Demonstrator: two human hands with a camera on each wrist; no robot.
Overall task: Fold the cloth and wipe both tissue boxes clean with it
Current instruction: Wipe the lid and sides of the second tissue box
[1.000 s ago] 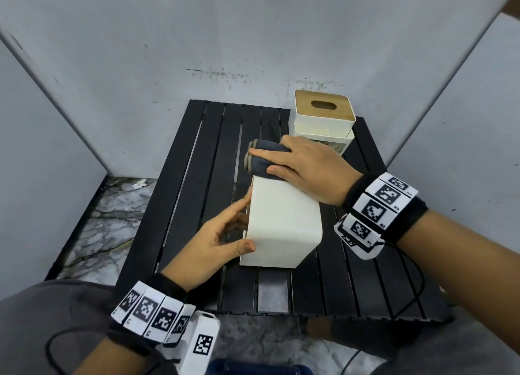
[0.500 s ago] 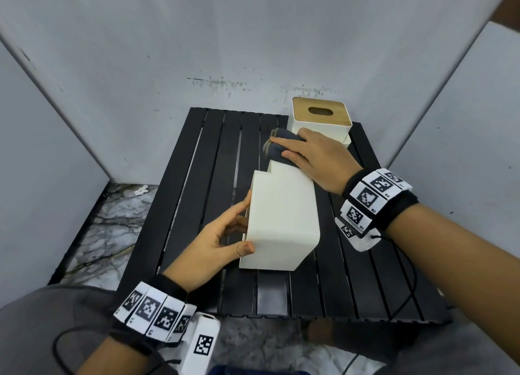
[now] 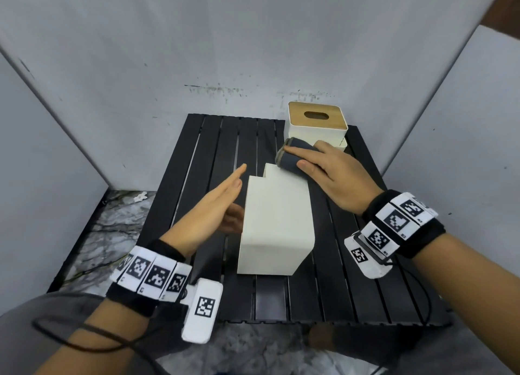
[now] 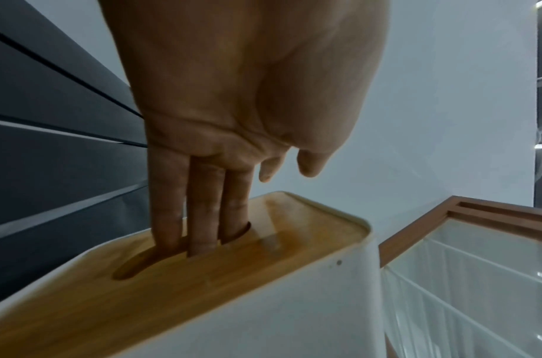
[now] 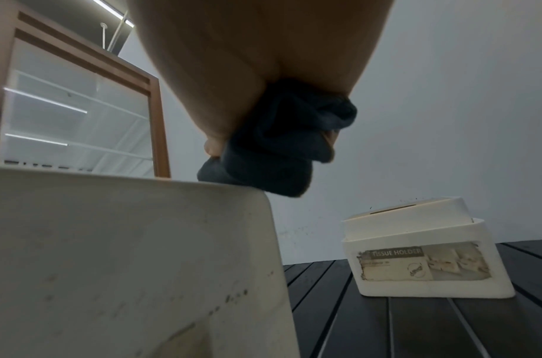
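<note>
1. Near box (image 3: 277, 220): white tissue box lying on its side on the black slatted table (image 3: 197, 155). A broad white face is up and its wooden lid (image 4: 202, 278) faces left.
2. Cloth (image 3: 292, 158): dark and folded into a thick wad. It sits on the far right top edge of the near box and touches it. In the right wrist view part of it hangs past that edge.
3. Right hand (image 3: 337, 177): over the far end of the near box, palm down. Fingers and thumb are curled round the cloth, clamping it and pressing it onto the box.
4. Left hand (image 3: 208, 214): just left of the near box, beside the lid face. It is flat and empty, with the fingers (image 4: 202, 206) straight and pressed together and the thumb loose toward the box.
5. In the left wrist view three fingertips meet the oval slot (image 4: 131, 266) in the lid. Cannot tell if they go inside or only touch it.
6. Far box (image 3: 315, 127): upright, beyond the near box and a bit to its right, apart from it. It is white with a wooden top with an oval slot. A worn label (image 5: 422, 264) reading "TISSUE HOLDER" faces the near box.
7. Near box surface: small dark specks and smudges show on the white side in the right wrist view.
8. Both wrists wear black bands with black and white markers.
</note>
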